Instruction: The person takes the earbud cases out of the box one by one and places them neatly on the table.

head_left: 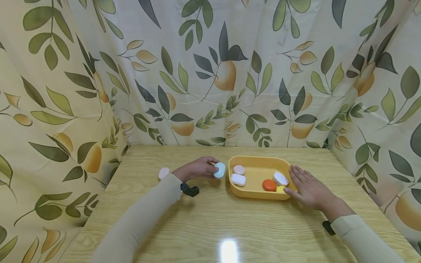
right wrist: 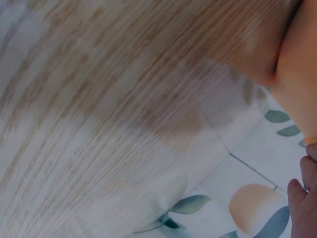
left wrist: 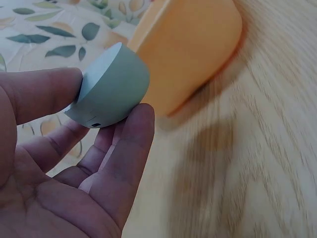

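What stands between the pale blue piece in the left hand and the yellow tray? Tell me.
Nothing visible stands between the pale blue piece and the yellow tray. Only the tray's own wall guards its inside, where a pink piece and a white piece lie at that end.

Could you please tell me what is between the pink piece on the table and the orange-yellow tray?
In the head view, the left hand is between the pink piece and the orange-yellow tray, pinching a pale blue piece.

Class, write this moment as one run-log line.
left hand: pinches pale-blue rounded piece | right hand: touches yellow-orange rounded-rectangular tray | held piece: outside tray
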Action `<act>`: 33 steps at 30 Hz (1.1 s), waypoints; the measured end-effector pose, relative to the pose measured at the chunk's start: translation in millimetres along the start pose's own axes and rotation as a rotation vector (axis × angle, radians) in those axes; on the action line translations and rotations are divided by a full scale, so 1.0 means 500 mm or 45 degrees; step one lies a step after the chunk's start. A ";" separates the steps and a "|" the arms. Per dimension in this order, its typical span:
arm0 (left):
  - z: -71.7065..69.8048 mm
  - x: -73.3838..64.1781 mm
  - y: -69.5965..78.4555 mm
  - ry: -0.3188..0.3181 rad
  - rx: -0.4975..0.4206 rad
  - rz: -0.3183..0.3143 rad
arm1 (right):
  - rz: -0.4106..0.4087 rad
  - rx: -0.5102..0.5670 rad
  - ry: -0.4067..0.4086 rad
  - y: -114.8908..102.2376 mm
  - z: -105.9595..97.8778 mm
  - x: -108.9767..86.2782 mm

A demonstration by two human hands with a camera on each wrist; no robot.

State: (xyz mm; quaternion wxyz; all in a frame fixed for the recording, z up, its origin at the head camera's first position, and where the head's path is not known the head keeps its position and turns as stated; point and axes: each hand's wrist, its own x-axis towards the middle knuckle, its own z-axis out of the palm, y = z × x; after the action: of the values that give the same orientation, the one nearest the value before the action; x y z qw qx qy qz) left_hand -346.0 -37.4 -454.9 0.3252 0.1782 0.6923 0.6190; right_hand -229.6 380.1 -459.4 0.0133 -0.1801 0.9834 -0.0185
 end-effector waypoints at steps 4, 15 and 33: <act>-0.018 -0.007 -0.016 0.019 -0.003 -0.003 | 0.003 -0.002 0.001 0.001 0.001 0.000; -0.050 -0.024 -0.047 0.050 0.017 0.002 | 0.006 -0.011 -0.004 0.003 0.004 0.002; -0.111 -0.079 -0.060 0.138 0.097 -0.038 | 0.001 0.004 0.004 0.001 0.003 0.001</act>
State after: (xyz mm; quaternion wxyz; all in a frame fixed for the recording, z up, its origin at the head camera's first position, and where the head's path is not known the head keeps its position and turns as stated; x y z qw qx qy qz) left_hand -349.9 -109.5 -473.9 0.2893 0.1463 0.7345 0.5961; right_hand -230.0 380.4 -461.0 0.0119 -0.1796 0.9834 -0.0205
